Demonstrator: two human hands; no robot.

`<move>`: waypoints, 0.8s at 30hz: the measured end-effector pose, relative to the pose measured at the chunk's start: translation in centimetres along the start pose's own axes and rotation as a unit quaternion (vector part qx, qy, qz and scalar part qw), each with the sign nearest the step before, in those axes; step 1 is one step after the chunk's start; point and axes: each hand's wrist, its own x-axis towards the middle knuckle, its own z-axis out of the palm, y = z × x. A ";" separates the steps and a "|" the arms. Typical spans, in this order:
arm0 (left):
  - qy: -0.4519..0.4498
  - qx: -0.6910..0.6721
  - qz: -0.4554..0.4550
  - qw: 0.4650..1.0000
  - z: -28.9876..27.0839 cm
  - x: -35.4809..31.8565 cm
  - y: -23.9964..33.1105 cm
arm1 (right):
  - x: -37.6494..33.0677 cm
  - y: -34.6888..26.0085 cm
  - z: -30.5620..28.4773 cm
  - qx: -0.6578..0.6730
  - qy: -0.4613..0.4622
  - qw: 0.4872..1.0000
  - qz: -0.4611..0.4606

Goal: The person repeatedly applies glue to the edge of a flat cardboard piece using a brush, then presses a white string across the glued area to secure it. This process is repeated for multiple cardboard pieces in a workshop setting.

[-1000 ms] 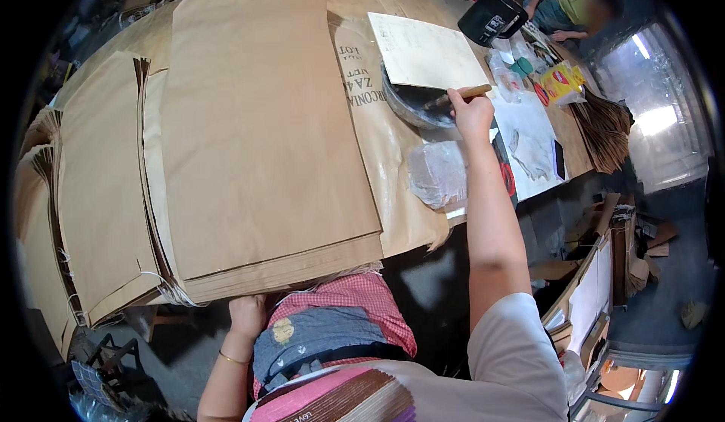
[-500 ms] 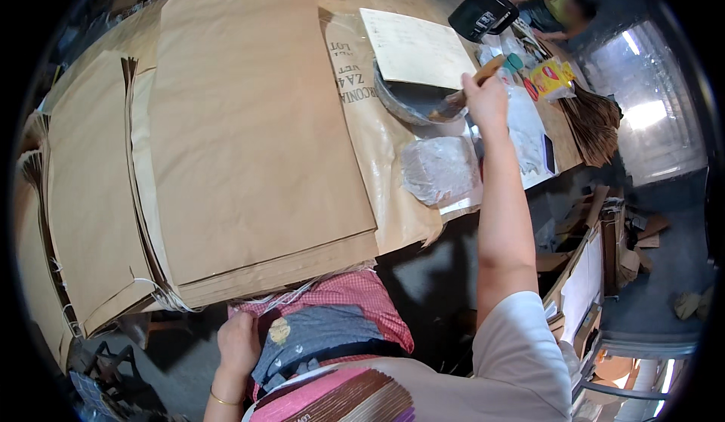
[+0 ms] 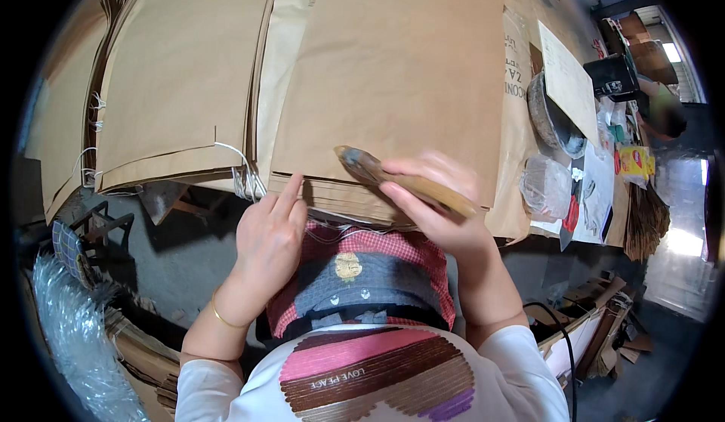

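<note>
A thick stack of brown kraft paper sheets (image 3: pixel 393 82) lies in front of me, its lower edges stepped like stairs. My right hand (image 3: pixel 445 195) is closed around a flat wooden-handled brush (image 3: pixel 364 166), held low over the stack's near edge. The brush end points left; whether it touches the paper I cannot tell. My left hand (image 3: pixel 272 229) is at the near left corner of that edge, fingers stretched forward and holding nothing. Its fingertips lie at the stepped edges. To the right sits a grey basin (image 3: pixel 538 112), partly covered by a pale written-on board (image 3: pixel 568 86).
More paper stacks (image 3: pixel 181 67) stand left, with white string (image 3: pixel 245 176) beside them. Right of the basin are a plastic-wrapped lump (image 3: pixel 545 188), a red-handled tool (image 3: pixel 570 214), a black mug (image 3: pixel 612 78), a yellow packet (image 3: pixel 636 161) and folded brown paper (image 3: pixel 646 214). Another person (image 3: pixel 664 112) is at far right.
My right hand has carried the brush left from the basin to the stack's near edge. My left hand has risen from beside my apron to that edge. The view has swung left.
</note>
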 end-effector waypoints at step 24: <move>-0.074 0.025 -0.036 0.996 2.7 1.5 -0.5 | -5.3 5.3 -5.6 -0.146 0.135 0.926 0.319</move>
